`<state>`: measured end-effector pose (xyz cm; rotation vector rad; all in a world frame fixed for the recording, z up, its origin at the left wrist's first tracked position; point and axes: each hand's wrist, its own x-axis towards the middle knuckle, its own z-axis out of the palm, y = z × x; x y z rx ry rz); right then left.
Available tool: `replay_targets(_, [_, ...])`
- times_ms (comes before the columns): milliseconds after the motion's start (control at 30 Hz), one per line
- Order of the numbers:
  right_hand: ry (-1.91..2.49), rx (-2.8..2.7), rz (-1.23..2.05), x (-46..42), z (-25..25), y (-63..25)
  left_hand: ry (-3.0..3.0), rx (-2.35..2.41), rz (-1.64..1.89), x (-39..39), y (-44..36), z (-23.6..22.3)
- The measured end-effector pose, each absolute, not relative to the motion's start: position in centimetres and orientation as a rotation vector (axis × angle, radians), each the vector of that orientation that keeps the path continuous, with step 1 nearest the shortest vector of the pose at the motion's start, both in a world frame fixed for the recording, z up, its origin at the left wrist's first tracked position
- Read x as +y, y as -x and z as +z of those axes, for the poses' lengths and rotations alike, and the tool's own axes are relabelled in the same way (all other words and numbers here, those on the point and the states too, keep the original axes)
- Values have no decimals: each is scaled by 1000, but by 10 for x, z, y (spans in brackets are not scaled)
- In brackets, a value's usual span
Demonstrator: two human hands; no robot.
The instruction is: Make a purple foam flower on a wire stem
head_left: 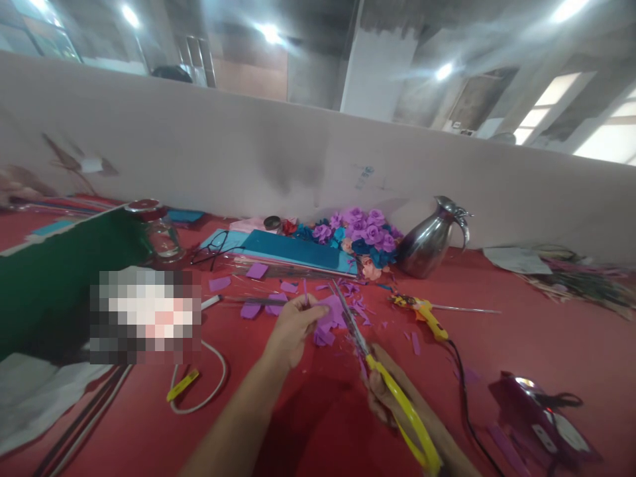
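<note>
My left hand (291, 331) is closed, with thumb and fingers pinching a small piece of purple paper (334, 311). My right hand (381, 396) grips a pair of scissors (392, 387) by its yellow handles. The long metal blades point up and away, right beside the purple paper, and look slightly parted; whether they touch the paper I cannot tell. Several purple offcuts and narrow scraps lie on the red tabletop (318, 430) around and beyond both hands. A purple square (257, 270) lies farther back.
At the back are purple and blue paper flowers (370, 228), blue sheets (298, 250), glasses (216, 252), a glass jar (163, 235) and a steel jug (428, 242). On the right lie a yellow glue gun (431, 321) with its cord and a power socket box (546, 421). A green panel (74, 255) stands left.
</note>
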<state>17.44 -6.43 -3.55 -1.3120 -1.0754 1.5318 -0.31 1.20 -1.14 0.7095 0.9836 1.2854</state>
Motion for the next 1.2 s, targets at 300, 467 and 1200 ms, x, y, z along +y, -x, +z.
replay_targets(300, [1358, -986, 1596, -69, -34, -181, -713, 950, 1262, 12, 5, -10])
replay_targets(467, [1347, -1001, 1624, -67, -37, -181, -714, 941, 1235, 13, 7, -11])
replay_targets(1200, [1416, -972, 1574, -73, -41, -179, -674, 939, 1252, 16, 12, -14])
